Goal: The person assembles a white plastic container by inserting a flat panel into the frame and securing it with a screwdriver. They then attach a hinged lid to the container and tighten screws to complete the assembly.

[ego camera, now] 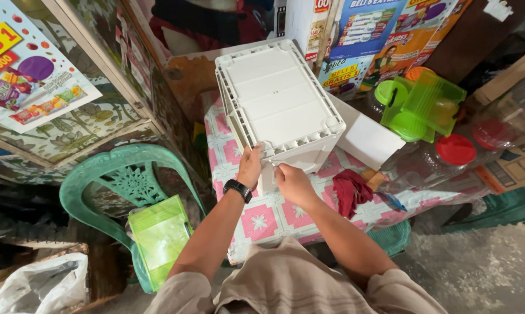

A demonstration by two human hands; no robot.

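**White box on a cluttered table**

A pink-tiled tablecloth (262, 218) covers the table. Both hands pinch the near edge of the white box (280, 99) standing on it — left hand (250, 166), right hand (293, 181). Nearby: red cloth (350, 191), green containers (419, 104), green chair (131, 174).

At the upper left of the frame you see a slanted poster (27, 70), white with a yellow corner, a purple disc and small colourful packets. Along the top right stand a blue-and-white poster (370, 26) and an orange and yellow one (355, 72) below it. At the far right edge sits a brown cardboard box (515, 168) with a pale label.
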